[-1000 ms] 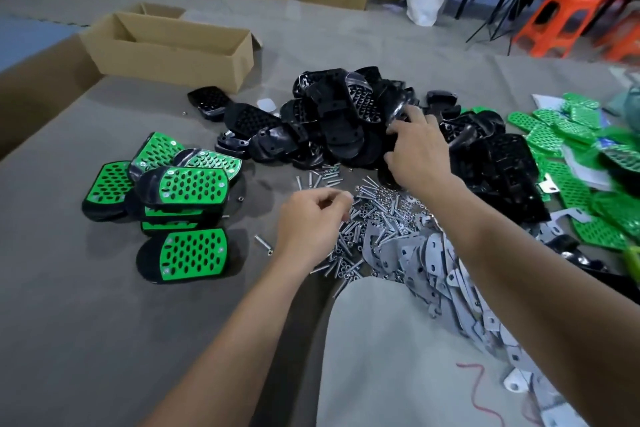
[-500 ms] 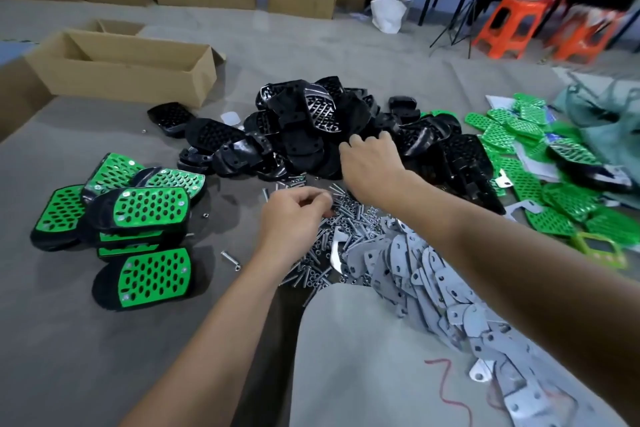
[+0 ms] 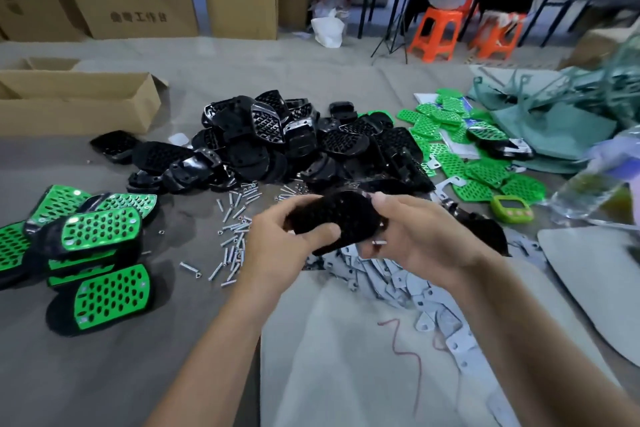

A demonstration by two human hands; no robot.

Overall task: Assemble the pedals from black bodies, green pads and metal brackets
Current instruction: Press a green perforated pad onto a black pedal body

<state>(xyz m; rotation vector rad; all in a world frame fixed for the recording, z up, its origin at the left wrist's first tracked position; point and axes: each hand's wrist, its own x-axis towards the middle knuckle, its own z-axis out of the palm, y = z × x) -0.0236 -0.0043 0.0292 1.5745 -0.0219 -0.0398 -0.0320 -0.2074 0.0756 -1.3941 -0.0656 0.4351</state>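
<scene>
Both my hands hold one black pedal body (image 3: 341, 218) above the table's middle. My left hand (image 3: 277, 246) grips its left end with the thumb on top. My right hand (image 3: 415, 236) grips its right end, and a small screw (image 3: 379, 242) shows at its fingers. Behind lies a heap of black bodies (image 3: 294, 146). Loose green pads (image 3: 460, 156) spread at the right. Grey metal brackets (image 3: 398, 284) lie in a pile under my right hand. Screws (image 3: 235, 229) are scattered left of my hands. Finished green-and-black pedals (image 3: 93, 246) are stacked at the left.
An open cardboard box (image 3: 76, 104) stands at the back left. A clear bottle (image 3: 588, 191) and a small green timer (image 3: 512, 213) sit at the right, with a green bag (image 3: 554, 121) behind. Cartons, orange stools (image 3: 436, 33) and seated people are farther back.
My right hand has pulled a black body out of the heap toward me. My left hand has left the screws and taken hold of the body's left end.
</scene>
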